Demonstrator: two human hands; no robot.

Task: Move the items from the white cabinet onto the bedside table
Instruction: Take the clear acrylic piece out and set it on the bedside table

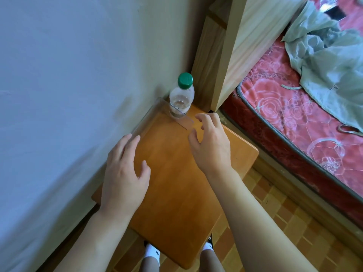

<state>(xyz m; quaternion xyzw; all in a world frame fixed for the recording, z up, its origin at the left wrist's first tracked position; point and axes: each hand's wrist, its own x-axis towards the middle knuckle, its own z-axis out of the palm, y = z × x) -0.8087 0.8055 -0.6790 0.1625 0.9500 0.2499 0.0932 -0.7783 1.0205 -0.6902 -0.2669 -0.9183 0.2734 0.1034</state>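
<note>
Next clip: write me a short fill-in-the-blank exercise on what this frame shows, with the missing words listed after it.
1. The clear plastic bottle has a ____ cap.
2. The bottle stands ____ at the far corner of the orange-brown wooden bedside table, inside a transparent plastic tray.
3. The left hand and the right hand both hold ____.

Missing words: green; upright; nothing
</note>
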